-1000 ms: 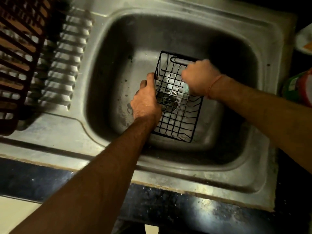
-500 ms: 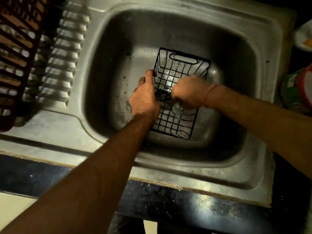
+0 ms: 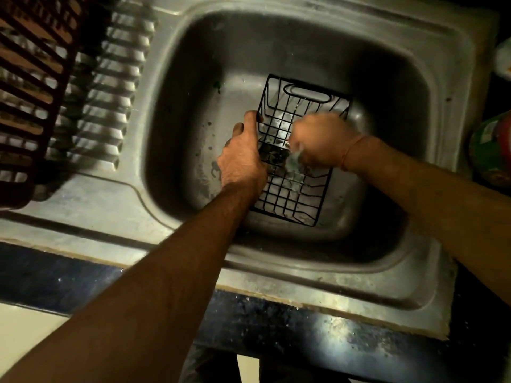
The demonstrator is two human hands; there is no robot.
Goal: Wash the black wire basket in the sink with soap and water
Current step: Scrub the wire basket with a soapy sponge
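Down in the steel sink (image 3: 431, 87), the left hand (image 3: 243, 158) curls round the left rim of the black wire basket (image 3: 293, 200), which rests on the basin floor. The right hand (image 3: 322, 142), blurred, is fisted around a pale scrubber (image 3: 293, 163) pressed against the basket's grid. A dark slatted rack (image 3: 33, 87) sits at far left.

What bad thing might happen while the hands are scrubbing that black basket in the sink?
The wire basket is steadied only by the left hand gripping one side, so a hard rub could make it slide or tip in the steel sink. The right hand holds a wet scrubber against thin wires, which might snag it or pinch fingers.
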